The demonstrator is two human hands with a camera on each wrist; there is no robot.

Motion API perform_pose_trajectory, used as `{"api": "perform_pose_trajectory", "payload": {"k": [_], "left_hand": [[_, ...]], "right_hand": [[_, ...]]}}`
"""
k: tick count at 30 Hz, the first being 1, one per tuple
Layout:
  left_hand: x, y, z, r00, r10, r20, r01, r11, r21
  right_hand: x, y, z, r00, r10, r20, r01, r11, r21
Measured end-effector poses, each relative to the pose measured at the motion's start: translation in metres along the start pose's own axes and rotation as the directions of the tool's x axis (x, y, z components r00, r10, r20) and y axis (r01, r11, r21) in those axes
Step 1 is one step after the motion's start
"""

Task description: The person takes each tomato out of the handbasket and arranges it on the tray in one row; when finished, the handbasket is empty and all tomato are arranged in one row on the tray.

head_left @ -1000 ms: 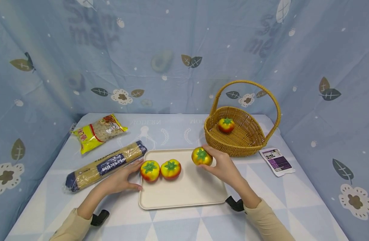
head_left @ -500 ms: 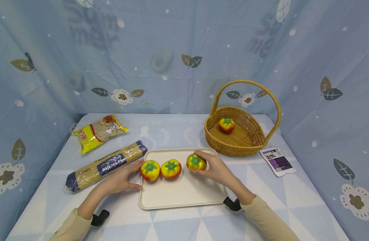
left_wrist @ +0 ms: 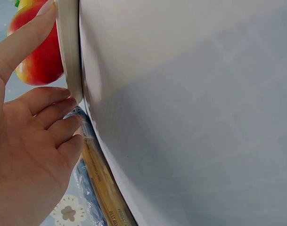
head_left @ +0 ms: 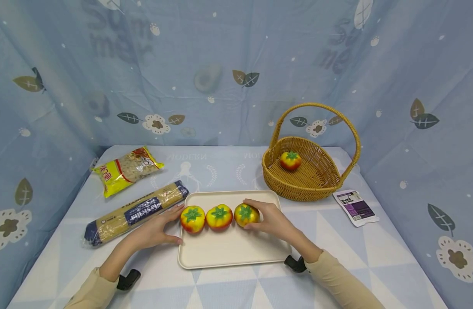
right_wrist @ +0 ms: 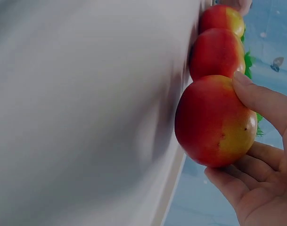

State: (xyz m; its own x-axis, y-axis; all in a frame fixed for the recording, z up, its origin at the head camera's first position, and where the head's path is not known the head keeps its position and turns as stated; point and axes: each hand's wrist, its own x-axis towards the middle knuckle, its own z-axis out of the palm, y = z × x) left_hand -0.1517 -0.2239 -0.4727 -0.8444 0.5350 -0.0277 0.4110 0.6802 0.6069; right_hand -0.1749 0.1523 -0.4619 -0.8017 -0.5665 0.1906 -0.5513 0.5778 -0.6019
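Note:
My right hand [head_left: 272, 219] grips a yellow-and-red persimmon [head_left: 245, 213] with a green leafy top, thumb and fingers on opposite sides. It is low over the cream tray [head_left: 232, 249]. In the right wrist view the held persimmon [right_wrist: 214, 122] lines up with the two others. Left of it on the tray sit a middle persimmon [head_left: 218, 217] and a left persimmon [head_left: 192, 219], side by side. My left hand [head_left: 155, 230] rests at the tray's left edge. In the left wrist view its thumb and relaxed fingers touch the tray's rim [left_wrist: 69, 52].
A wicker basket [head_left: 298, 192] with a tall handle stands at the back right, holding one persimmon [head_left: 290, 161]. Right of it lies a white-and-purple packet [head_left: 355, 208]. On the left lie a long spaghetti pack [head_left: 137, 212] and a yellow-ended clear bag [head_left: 128, 169].
My right hand has moved left across the tray with its persimmon, bringing it close beside the middle one. The left hand stays in place.

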Motion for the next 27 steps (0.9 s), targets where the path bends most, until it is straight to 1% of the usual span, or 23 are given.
{"api": "perform_pose_trajectory", "payload": {"k": [11,21,27], "left_hand": [[0.0004,0.0018,-0.0008,1.000,-0.015,0.004,0.015,1.000,0.008],[0.0005,0.0003,-0.0002,1.000,-0.018,0.005,0.018,1.000,0.001],[0.0001,0.0007,-0.0005,1.000,-0.020,0.004,0.020,1.000,-0.006]], "right_hand": [[-0.0023,0.0011,0.0025,0.999,-0.018,0.028,0.016,0.998,0.057],[-0.0022,0.0011,0.0031,0.999,-0.022,0.038,0.020,0.999,0.045],[-0.0017,0.0003,0.0022,0.999,-0.009,0.049,0.007,0.999,0.033]]}}
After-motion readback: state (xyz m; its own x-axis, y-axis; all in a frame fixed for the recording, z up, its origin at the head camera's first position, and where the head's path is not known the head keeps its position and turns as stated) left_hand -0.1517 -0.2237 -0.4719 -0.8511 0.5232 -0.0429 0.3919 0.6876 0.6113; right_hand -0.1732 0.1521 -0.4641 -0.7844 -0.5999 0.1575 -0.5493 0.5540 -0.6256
